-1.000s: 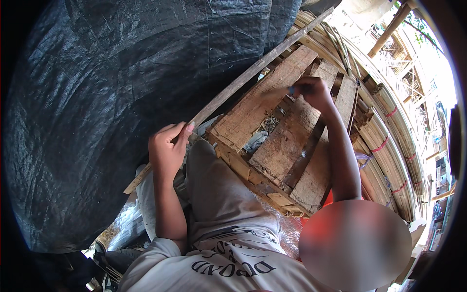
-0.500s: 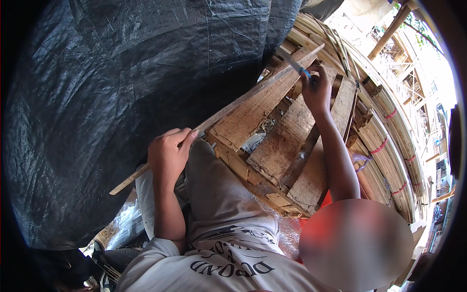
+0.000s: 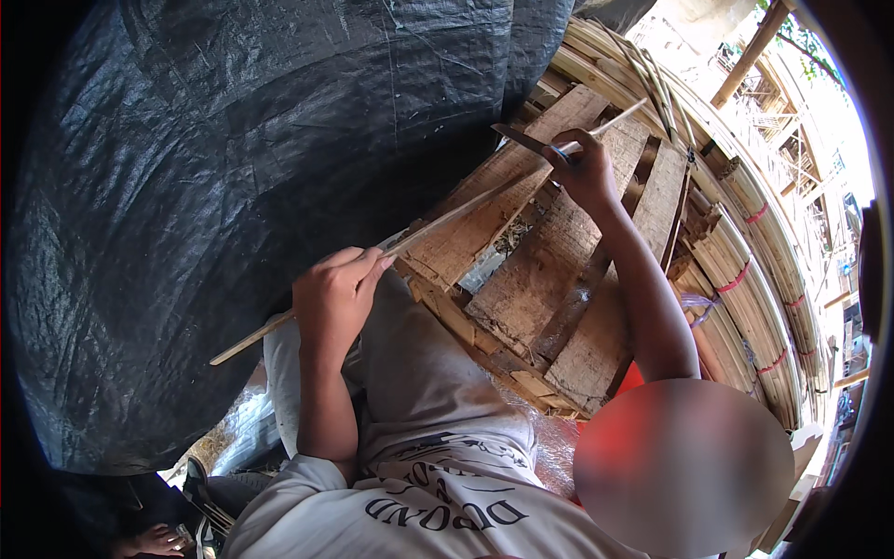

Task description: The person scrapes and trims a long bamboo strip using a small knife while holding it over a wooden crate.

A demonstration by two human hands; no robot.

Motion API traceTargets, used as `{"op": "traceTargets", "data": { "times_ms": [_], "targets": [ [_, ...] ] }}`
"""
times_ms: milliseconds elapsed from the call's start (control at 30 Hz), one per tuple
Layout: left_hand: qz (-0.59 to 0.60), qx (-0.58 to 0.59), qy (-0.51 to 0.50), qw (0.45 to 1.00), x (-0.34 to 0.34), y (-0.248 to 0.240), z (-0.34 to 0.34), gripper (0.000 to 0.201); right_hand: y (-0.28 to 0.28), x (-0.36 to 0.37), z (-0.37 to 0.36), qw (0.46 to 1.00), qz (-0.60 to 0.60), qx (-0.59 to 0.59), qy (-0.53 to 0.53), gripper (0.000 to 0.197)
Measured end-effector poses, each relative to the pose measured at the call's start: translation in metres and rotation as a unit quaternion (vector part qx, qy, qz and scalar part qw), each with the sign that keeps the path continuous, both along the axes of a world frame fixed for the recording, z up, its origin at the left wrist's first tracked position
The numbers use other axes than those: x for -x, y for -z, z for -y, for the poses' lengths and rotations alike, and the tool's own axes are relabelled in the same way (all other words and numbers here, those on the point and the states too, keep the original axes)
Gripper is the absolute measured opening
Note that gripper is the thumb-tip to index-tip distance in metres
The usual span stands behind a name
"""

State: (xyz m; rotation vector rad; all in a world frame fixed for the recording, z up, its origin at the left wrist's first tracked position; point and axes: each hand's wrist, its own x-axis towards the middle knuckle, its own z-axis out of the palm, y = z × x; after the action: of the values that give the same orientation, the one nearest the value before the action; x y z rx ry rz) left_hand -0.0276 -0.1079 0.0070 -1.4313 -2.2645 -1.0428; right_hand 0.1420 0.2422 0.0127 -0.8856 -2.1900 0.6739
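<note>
A long, thin strip of wood or bamboo (image 3: 466, 205) slants from the lower left up to the right. My left hand (image 3: 335, 296) is closed around it, and its pale lower end (image 3: 244, 347) sticks out below the fist. Farther along, my right hand (image 3: 587, 170) grips a knife by its handle, which is mostly hidden by my fingers; a bit of blue shows there. The dark knife blade (image 3: 521, 138) points to the upper left, across the strip. Whether its edge touches the strip, I cannot tell.
A slatted wooden pallet (image 3: 531, 270) lies under the strip and my right arm. Bundles of strips (image 3: 731, 265) with red ties are stacked at the right. Black plastic sheeting (image 3: 233, 168) covers the left. Another person's hand (image 3: 158, 540) shows at the lower left.
My right hand has moved left and a little nearer along the strip with the knife. The strip's far end has shifted right and slightly down. Another person's hand has come into view at lower left.
</note>
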Motion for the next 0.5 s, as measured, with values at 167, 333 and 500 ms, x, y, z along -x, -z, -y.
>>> {"op": "traceTargets", "data": {
  "times_ms": [167,333,500],
  "targets": [
    [-0.024,0.018,0.003,1.0,-0.012,-0.001,-0.008,0.017,0.015,-0.007,-0.016,0.999,0.01,-0.031,0.003,0.015],
    [-0.014,0.025,-0.005,1.0,-0.011,-0.002,-0.008,0.018,0.004,-0.022,-0.016,0.995,-0.018,-0.052,0.088,0.014],
    [-0.038,0.012,0.008,0.999,-0.014,-0.001,-0.01,0.019,-0.007,-0.014,0.01,0.989,0.056,-0.066,0.122,0.014]
  ]
}}
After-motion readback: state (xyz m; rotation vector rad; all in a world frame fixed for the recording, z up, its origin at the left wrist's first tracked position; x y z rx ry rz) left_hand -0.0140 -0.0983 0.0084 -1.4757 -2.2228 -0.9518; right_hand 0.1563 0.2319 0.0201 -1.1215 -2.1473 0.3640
